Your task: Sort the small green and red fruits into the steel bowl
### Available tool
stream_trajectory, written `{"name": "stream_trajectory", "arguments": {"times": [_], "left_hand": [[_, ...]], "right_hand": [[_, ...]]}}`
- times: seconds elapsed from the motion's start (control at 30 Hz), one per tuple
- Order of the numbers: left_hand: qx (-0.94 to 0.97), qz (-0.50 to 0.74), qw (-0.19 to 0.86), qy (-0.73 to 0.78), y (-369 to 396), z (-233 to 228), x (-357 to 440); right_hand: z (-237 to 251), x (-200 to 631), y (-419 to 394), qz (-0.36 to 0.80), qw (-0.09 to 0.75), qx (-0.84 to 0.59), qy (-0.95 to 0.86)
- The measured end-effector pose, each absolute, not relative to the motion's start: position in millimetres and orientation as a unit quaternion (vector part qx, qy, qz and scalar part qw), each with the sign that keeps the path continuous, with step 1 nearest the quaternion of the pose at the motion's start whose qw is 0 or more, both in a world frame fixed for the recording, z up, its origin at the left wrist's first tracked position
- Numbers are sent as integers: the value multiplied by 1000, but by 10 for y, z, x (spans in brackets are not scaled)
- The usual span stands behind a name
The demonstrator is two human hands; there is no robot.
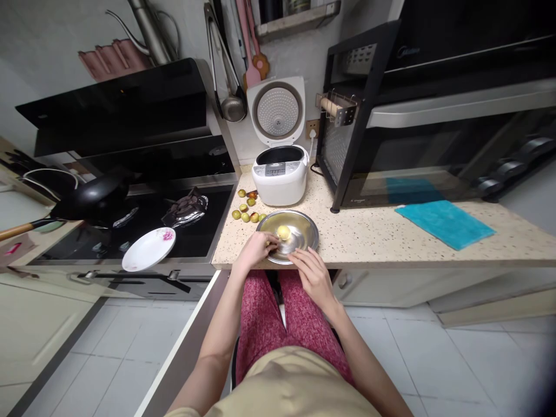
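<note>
Both hands are at work over the shallow steel bowl (309, 231), right at the front edge of the speckled bench (369, 243). Here's the left hand (256, 252), reaching over the bowl's near left side, fingers bunched together; whether they pinch anything, I can't tell from this angle. Across from it, the right hand (310, 273) has its fingers stretched out and slightly spread, tips at the near rim. And in the bowl, just beyond the left fingertips, sits the round, pale yellow fruit (284, 233)! Just left of the bowl, a loose cluster of yellow-green fruits (245, 217) lies on the bench, some with reddish-brown patches. Behind the bowl stands the white rice cooker (280, 188), lid wide up. Over to the left, a white plate (149, 249) with a pink flower rests at the front of the black gas hob (197, 237), while a turquoise cloth (447, 223) lies flat, far right.
</note>
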State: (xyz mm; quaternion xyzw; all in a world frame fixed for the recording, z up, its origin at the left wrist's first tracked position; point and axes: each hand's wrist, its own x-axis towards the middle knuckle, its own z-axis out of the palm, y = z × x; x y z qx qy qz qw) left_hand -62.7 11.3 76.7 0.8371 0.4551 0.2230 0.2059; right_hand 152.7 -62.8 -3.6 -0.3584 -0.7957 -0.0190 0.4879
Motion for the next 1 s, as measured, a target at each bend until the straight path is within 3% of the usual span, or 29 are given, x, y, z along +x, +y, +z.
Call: {"name": "stream_trajectory", "arguments": {"times": [0.3,0.4,0.7,1.0], "left_hand": [[739,495,103,445,95,596,-782],[699,531,63,475,233,451,-903],[759,432,68,482,746,164,-988],[798,323,34,508,735,114,-954]], "right_hand": [[-33,1520,-626,-19,497,-360,-789],[-39,1508,-626,-28,503,-359,-786],[-17,1516,-629,-33,493,-366,-789],[-5,1484,-650,-27,496,-373,-784]]}}
